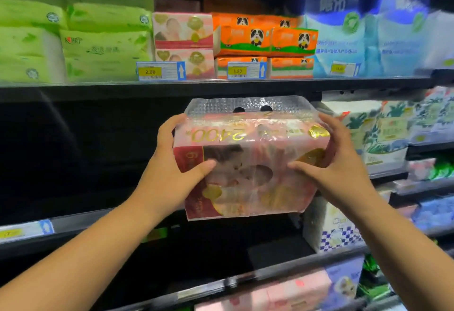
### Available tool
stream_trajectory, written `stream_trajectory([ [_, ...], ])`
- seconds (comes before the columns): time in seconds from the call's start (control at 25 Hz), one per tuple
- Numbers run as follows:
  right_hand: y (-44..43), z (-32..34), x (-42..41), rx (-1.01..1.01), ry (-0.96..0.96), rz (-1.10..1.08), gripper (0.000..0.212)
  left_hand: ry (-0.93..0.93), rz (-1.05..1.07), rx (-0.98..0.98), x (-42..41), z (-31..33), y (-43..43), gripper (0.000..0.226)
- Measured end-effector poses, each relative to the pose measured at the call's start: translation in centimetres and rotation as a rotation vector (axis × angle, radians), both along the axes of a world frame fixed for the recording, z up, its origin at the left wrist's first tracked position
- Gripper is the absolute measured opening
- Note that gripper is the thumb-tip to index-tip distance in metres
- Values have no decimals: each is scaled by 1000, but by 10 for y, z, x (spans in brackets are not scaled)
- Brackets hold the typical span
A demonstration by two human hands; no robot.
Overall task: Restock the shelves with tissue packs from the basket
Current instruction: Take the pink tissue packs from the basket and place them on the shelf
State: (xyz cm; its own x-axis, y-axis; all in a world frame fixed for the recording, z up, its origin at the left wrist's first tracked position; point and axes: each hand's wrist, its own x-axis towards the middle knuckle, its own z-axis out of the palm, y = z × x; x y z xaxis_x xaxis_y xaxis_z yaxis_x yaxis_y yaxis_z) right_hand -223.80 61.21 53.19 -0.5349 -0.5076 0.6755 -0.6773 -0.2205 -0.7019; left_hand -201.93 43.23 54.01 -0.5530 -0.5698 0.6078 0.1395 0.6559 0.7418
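The left thumb (205,164) lies flat on the near face of the tissue pack (248,138). The other left fingers (169,126) curl round its left end. The right thumb (297,165) presses the same face, and the right fingers (330,124) wrap over its right end. So the left hand (172,165) and the right hand (339,168) grip the pack between them, both arms stretched forward.

The pack is a pink bundle in clear wrap. Its print is upside down and its clear carrying flap (248,108) stands up at the top. It looks to be held in the air, not resting on anything.

Just above the pack runs a shelf edge (319,84) with price tags (159,71). Higher up sit smaller pink packs (183,30), orange packs (265,38), green packs (103,30) and blue bags (336,28). To the left of the pack and behind it is a dark gap (86,151). Just to its right stand white packs with green leaves (368,133). Below it runs another shelf edge (73,223).

As I judge it, this pack is midway through placing: raised to the level of the gap but not yet set down or let go. The basket is out of view, so how many packs remain cannot be told. The wide gap suggests room for several more.
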Motion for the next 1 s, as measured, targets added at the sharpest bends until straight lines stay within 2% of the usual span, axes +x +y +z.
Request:
stream_trajectory([
  [0.24,-15,-10,-40,-33,103,-81,97,34,94,-86,-48,-21,-12,89],
  [0.4,-30,-25,-71,-48,91,-98,99,26,194,-203,-78,-35,-20,98],
  [0.72,-56,-50,-123,-5,106,-158,96,-17,257,-289,-126,-54,-37,97],
  [1.0,-104,-51,-158,111,110,-223,92,-54,317,-149,-160,-49,-63,86],
])
